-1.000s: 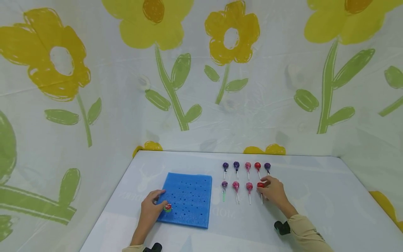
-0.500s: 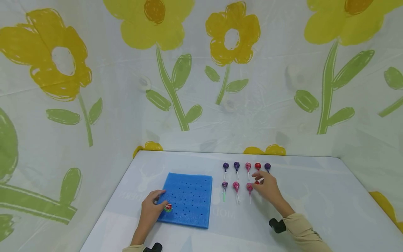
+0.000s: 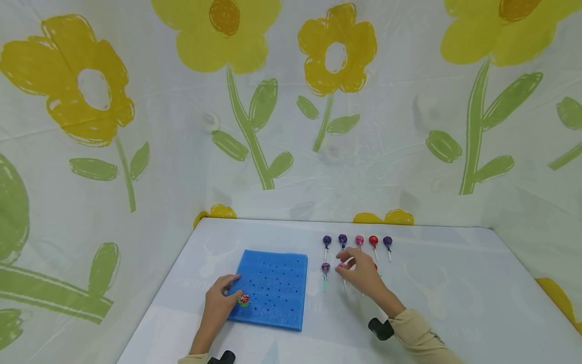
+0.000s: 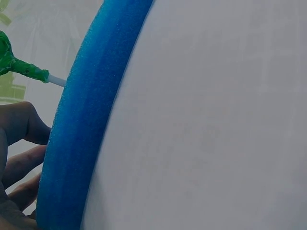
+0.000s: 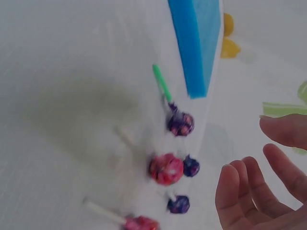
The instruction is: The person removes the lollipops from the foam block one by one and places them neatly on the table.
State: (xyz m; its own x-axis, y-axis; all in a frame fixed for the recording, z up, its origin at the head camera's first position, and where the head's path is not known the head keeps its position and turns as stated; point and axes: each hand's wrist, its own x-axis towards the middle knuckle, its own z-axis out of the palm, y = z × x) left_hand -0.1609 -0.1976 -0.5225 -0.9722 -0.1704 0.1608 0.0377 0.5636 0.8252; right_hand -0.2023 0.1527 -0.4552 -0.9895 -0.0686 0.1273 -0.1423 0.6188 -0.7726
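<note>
My left hand (image 3: 219,302) rests at the left edge of a blue foam board (image 3: 277,278) dotted with small holes. Close to its thumb, a red-and-green wrapped lollipop (image 3: 244,300) stands in the board; the left wrist view shows its green wrapper (image 4: 29,70) and white stick going into the foam. My right hand (image 3: 364,275) hovers over the front row of lollipops, thumb and fingers apart with nothing between them. Beneath it, a pink lollipop (image 5: 166,169) is partly covered in the head view. Left of that lies a purple lollipop (image 3: 325,267) on a green stick.
Behind the right hand runs a back row of lollipops, including purple ones (image 3: 327,240) and a red one (image 3: 373,240). All lie on a white table (image 3: 454,283). A flower-printed curtain (image 3: 391,126) stands behind the table's far edge.
My right hand has moved left along the front row, from the red lollipop at its right end to above the pink ones. The left hand has stayed on the board.
</note>
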